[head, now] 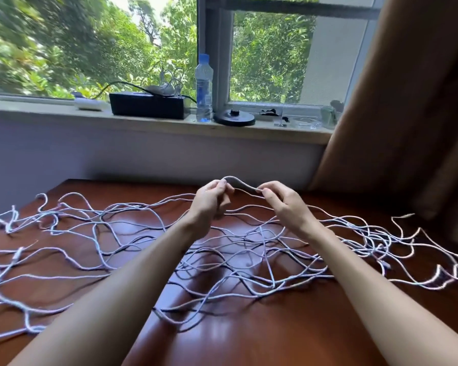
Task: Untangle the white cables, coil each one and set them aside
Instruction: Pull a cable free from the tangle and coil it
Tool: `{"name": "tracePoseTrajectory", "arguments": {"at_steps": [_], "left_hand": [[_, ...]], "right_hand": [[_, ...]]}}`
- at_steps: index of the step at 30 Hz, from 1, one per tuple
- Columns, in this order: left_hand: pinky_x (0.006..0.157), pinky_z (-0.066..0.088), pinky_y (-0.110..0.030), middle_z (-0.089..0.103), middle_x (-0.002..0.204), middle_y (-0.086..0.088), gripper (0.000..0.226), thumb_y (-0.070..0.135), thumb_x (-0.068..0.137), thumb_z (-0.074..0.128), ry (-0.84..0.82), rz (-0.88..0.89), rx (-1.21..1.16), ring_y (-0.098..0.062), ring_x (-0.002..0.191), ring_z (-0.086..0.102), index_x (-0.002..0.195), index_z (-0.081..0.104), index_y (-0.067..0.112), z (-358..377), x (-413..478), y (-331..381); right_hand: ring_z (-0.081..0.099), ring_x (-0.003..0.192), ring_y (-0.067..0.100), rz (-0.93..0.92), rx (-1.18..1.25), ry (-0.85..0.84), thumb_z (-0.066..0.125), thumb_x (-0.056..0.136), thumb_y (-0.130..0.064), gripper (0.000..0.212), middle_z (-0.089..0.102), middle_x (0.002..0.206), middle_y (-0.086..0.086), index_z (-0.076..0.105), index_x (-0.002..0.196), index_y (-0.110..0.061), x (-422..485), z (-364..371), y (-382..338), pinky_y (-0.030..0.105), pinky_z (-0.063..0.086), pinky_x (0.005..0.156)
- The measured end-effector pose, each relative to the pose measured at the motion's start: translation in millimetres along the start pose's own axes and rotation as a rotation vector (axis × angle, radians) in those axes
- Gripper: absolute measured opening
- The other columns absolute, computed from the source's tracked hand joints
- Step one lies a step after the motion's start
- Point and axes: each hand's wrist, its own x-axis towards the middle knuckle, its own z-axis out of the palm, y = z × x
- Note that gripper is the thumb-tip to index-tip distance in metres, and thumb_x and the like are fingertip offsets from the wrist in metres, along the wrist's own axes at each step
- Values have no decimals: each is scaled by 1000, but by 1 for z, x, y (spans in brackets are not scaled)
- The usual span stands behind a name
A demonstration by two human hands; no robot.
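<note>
Glossy reddish-brown wooden table fills the lower frame. Thin, wavy white cables sprawl across it in a loose tangle. At centre, left hand and right hand each pinch one raised, arched strand.

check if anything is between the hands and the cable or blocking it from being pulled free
Nothing stands between them: the left hand and right hand pinch a raised stretch of white cable. Below, the other cables cross one another all over the table, so that tangle will likely snag it.
</note>
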Motion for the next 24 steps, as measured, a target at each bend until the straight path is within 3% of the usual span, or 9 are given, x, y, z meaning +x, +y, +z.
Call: {"name": "tracePoseTrajectory", "arguments": {"at_steps": [2,5,8,10,13,16,19,22,24], "left_hand": [[43,11,-18,34,41,4,31,22,109,34,20,-26,-123,-8,33,19,88,53,10,0,-6,1],[43,9,-22,32,40,4,31,24,109,31,40,-103,-366,-8,32,19,89,50,10,-3,-9,2],[41,20,-21,32,44,2,30,27,105,38,30,-206,-619,-10,36,24,89,56,10,-6,-6,5],[50,29,-25,36,47,1,36,32,103,41,-10,-261,-722,-12,44,31,100,65,5,-7,0,5],[60,32,-26,41,50,1,51,39,104,37,-106,-307,-790,-13,49,39,117,65,-2,-11,16,2],[56,38,-25,42,53,1,46,34,107,32,-105,-285,-852,-12,49,36,117,64,3,-16,28,-2],[51,41,-23,44,59,1,40,31,108,31,-44,-235,-900,-11,46,37,120,62,10,-21,34,-2],[45,35,-21,47,62,1,33,28,109,27,47,-169,-862,-9,42,34,120,57,18,-24,31,1],[47,31,-21,49,62,0,31,29,109,27,90,-133,-854,-9,43,33,117,56,21,-27,21,5]], "right_hand": [[55,72,8,6,-11,13,58,102,-25,10,65,84,4,64,99,-18,-8,-2,0,25,45,73],[49,63,3,3,-16,-1,62,100,-22,10,58,74,-5,60,91,-18,-14,1,2,20,42,65],[48,66,6,-11,7,-16,61,100,-16,8,58,79,-1,62,92,-18,-10,8,8,24,43,66],[49,69,9,-52,-20,3,63,98,-14,11,59,82,1,64,91,-21,-2,17,12,25,43,68],[59,77,13,-95,-62,8,71,94,-18,7,63,86,1,72,91,-24,14,29,20,22,45,73],[61,72,9,-96,-51,-19,77,89,-30,3,69,80,-7,78,91,-30,25,36,25,27,47,70],[60,63,-2,-71,-42,-74,77,86,-36,11,71,72,-21,81,93,-28,25,40,24,21,46,65],[68,77,-4,-62,-2,-150,73,93,-22,11,75,85,-15,80,101,-21,14,45,17,18,51,75],[65,75,-4,-89,-36,-178,67,94,-9,19,74,88,-14,77,107,-20,3,47,10,15,48,74]]}}
